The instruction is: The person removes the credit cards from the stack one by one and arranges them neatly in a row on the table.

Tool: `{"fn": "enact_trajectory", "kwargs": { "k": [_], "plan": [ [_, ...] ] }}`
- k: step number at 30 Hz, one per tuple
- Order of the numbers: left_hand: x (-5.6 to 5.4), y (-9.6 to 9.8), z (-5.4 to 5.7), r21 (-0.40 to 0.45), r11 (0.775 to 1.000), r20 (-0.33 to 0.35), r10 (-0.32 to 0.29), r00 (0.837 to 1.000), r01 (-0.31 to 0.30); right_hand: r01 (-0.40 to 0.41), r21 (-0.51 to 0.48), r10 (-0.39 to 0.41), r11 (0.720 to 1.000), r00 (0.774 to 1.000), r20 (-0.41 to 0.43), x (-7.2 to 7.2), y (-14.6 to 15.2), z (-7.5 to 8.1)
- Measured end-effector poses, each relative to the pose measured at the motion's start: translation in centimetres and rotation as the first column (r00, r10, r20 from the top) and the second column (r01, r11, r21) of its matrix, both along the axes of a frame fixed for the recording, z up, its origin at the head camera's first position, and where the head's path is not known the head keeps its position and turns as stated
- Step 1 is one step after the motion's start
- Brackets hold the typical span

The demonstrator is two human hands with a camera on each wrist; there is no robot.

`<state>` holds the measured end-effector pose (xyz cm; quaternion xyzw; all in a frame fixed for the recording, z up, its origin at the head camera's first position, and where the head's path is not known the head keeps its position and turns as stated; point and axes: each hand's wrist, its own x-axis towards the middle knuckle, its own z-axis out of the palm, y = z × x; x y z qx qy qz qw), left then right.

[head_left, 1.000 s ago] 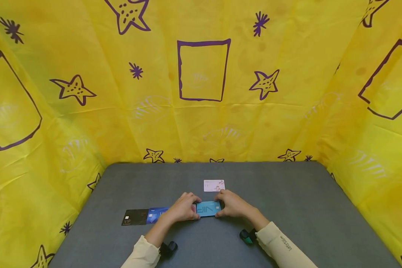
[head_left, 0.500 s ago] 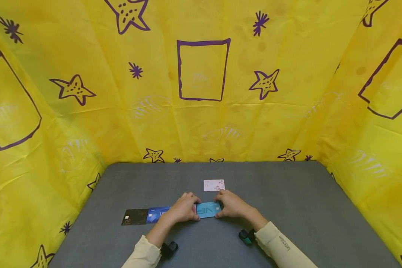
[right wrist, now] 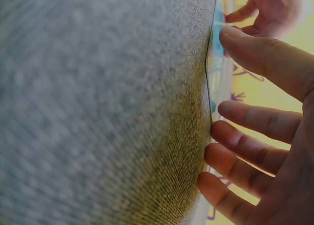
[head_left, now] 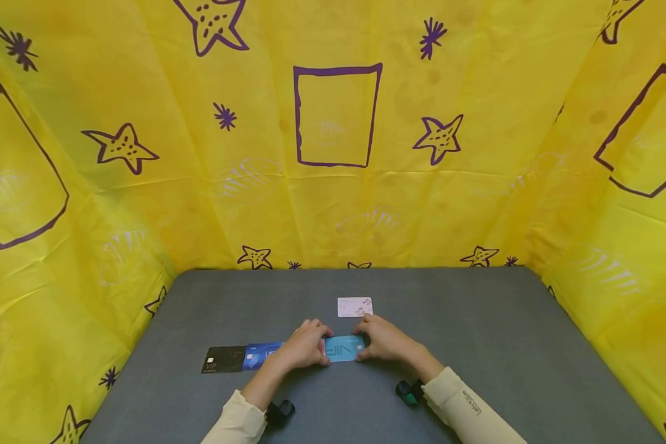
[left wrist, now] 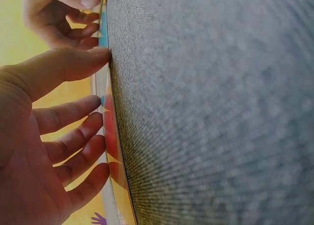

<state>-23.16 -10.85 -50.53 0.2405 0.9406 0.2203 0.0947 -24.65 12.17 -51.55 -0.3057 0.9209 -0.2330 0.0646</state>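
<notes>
A light blue VIP card [head_left: 344, 349] lies flat between both hands in the head view. My left hand [head_left: 304, 345] pinches its left end, with thumb at the near edge and fingertips at the far edge. My right hand [head_left: 387, 340] holds the right end the same way. Under the left hand, a red and yellow card [left wrist: 113, 137] shows in the left wrist view; in the head view it is mostly hidden. Farther left, a blue card [head_left: 258, 356] and a black VIP card [head_left: 224, 359] continue the row.
A white card [head_left: 355, 307] with a small printed picture lies just beyond the right fingertips. All the cards are on a dark grey tabletop [head_left: 449, 296]. Yellow patterned cloth [head_left: 333, 203] encloses the back and sides.
Held by both hands, the light blue card has shifted slightly toward me and levelled with the row. The other cards have stayed put.
</notes>
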Motion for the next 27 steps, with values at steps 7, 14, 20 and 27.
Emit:
{"fn": "enact_trajectory", "kwargs": {
  "k": [7, 14, 20, 27],
  "plan": [
    [-0.4, -0.3, -0.1, 0.047, 0.998, 0.073, 0.026, 0.997, -0.03, 0.018, -0.023, -0.017, 1.0, 0.999, 0.043, -0.7, 0.5, 0.1],
    [-1.6, -0.3, -0.3, 0.108, 0.992, 0.093, 0.057, 0.994, -0.067, 0.056, -0.041, -0.055, 0.998, 0.998, 0.024, -1.6, 1.1, 0.4],
    [-3.0, 0.0, -0.2, 0.142, 0.985, 0.102, 0.081, 0.992, -0.095, 0.084, -0.056, -0.082, 0.995, 0.996, 0.023, -2.6, 1.3, 0.6],
    [-4.6, 0.6, -0.5, 0.147, 0.981, 0.118, 0.109, 0.987, -0.125, 0.133, -0.071, -0.129, 0.989, 0.99, 0.057, -3.7, 1.7, 0.7]
  ]
}}
